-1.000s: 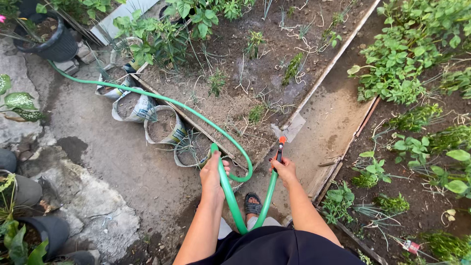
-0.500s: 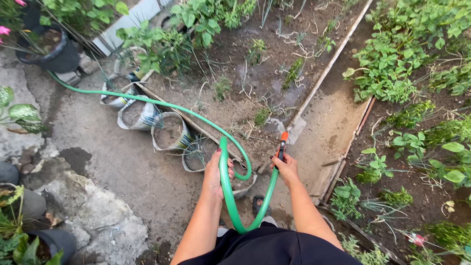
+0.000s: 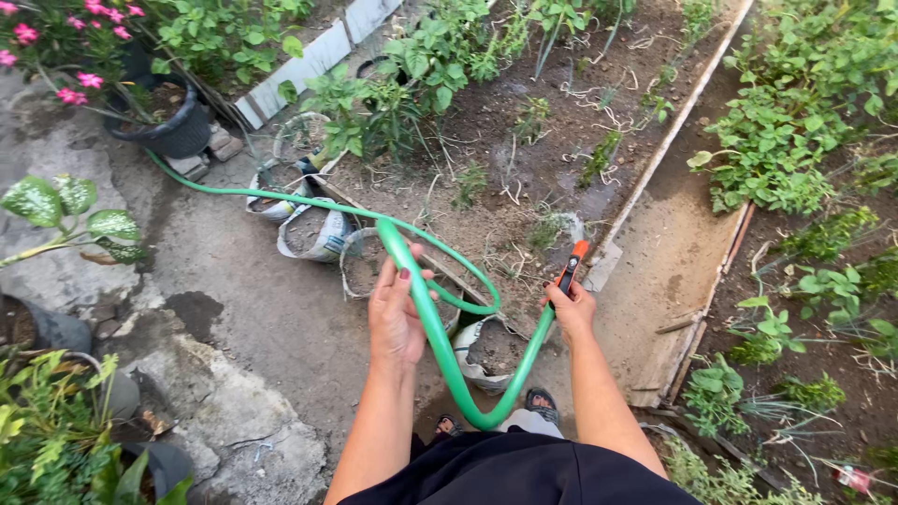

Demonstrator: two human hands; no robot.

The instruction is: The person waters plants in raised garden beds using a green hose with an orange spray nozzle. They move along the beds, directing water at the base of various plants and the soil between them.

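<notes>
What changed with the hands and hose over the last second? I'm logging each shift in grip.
The left hand slid up the green hose, lifting its loop higher; its fingers now look looser around it. The view swung left, bringing pink flowers into sight. The right hand kept hold of the orange nozzle, aimed at the soil bed.

The hose point(image 3: 449, 351) loops between the left hand point(image 3: 395, 318) and the right hand point(image 3: 572, 310), then runs left past a row of soil-filled bags point(image 3: 318, 234) toward a pot point(image 3: 168, 126) at upper left. The nozzle point(image 3: 571, 266) sits in the right hand, over the edge of the garden bed point(image 3: 524, 140) — bags left of the bed, a path point(image 3: 669, 252) right of it. A second planted bed point(image 3: 804, 187) lies right of the path.
</notes>
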